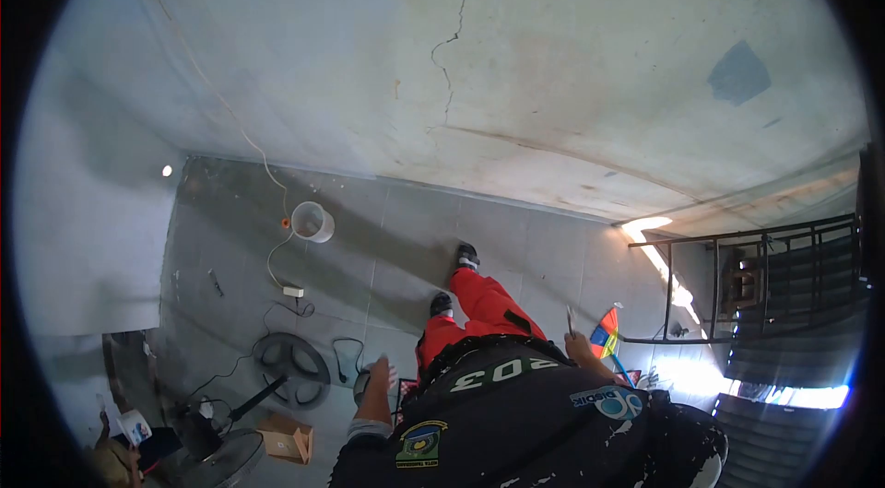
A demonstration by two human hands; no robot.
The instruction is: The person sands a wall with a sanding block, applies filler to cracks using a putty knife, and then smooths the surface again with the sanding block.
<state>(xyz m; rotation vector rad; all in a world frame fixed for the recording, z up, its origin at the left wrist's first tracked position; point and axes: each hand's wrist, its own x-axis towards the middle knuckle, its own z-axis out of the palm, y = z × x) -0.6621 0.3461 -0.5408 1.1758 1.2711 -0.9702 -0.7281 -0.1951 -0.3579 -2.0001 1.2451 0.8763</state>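
Observation:
My left hand [380, 372] hangs beside my body at the lower middle, over the floor near a dark looped cable [348, 350]; its fingers are small and blurred, and I cannot make out anything in them. On the other side of my dark shirt, my right hand [578, 345] is closed round a thin, light-coloured tool [570, 318] that points away from me. Close to that hand, a colourful red, yellow and blue object [604, 333] with a blue stick rests lower down.
A cracked wall [516, 55] rises ahead. On the grey floor [396, 230] are a white bucket [312, 223], a power strip [293, 292], a round black base [291, 371] and a cardboard box [287, 439]. A metal rack [717, 290] stands right; another person [118, 456] is lower left.

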